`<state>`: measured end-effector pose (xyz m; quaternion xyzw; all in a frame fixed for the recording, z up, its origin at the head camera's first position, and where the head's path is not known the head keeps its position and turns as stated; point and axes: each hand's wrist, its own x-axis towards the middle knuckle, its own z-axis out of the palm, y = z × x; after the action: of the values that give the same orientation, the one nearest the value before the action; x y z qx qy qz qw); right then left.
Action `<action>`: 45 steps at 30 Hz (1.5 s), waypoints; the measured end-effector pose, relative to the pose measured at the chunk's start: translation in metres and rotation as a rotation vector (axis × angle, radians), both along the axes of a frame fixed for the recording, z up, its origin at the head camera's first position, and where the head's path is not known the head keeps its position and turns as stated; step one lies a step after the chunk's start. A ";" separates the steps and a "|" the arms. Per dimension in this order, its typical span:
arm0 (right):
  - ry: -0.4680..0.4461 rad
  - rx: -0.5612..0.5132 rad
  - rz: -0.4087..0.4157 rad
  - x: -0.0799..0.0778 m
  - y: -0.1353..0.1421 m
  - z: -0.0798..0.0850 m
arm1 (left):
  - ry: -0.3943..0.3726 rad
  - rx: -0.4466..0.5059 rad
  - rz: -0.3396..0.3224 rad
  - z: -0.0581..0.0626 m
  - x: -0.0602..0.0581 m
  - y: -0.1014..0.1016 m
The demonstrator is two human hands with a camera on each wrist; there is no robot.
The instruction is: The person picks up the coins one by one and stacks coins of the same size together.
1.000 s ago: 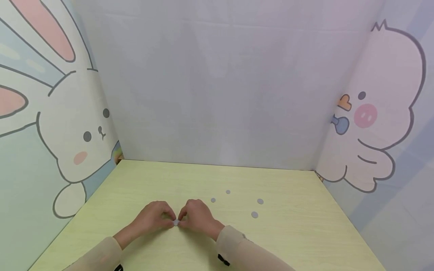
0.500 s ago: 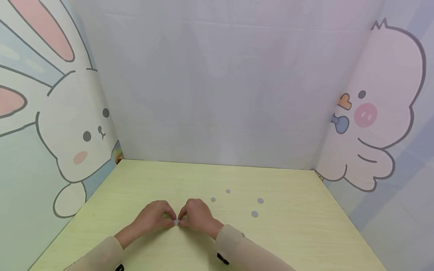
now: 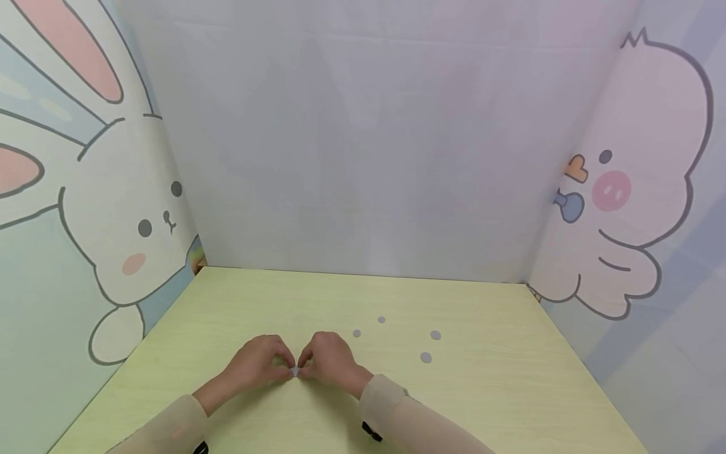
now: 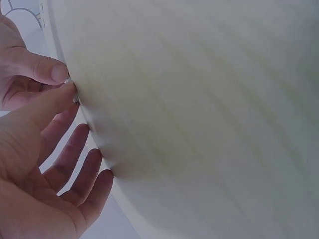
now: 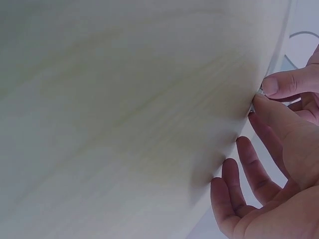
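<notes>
Pale yellow table (image 3: 482, 391), left to right. Left hand (image 3: 258, 362): curled, one edge of small grey disc (image 3: 295, 372) pinched. Disc: held between both hands; judged light, stiff, best taken by the rim. Right hand (image 3: 329, 359): curled, opposite edge pinched. Four loose discs (image 3: 426, 357): laid beyond.

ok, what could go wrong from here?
The small disc between the left hand and right hand could slip: fingertips cover much of it.
The nearest loose disc lies just beyond the right hand, which might knock it.
It looks flat on the table, so lifting it may be fiddly.
</notes>
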<state>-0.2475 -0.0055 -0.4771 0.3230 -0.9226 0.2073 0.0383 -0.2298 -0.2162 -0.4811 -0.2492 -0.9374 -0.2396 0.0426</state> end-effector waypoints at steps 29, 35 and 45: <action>-0.091 -0.035 0.020 0.000 0.021 0.004 | -0.014 -0.007 0.018 0.004 0.005 0.004; -0.073 -0.074 -0.006 -0.009 0.043 0.012 | -0.017 -0.019 0.019 0.003 0.005 0.003; -0.044 -0.118 -0.116 -0.034 0.084 0.011 | -0.028 -0.001 0.024 0.004 0.006 0.003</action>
<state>-0.2813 0.0782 -0.4656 0.2616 -0.9266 0.2658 0.0488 -0.2233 -0.2130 -0.4770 -0.2346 -0.9409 -0.2422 0.0323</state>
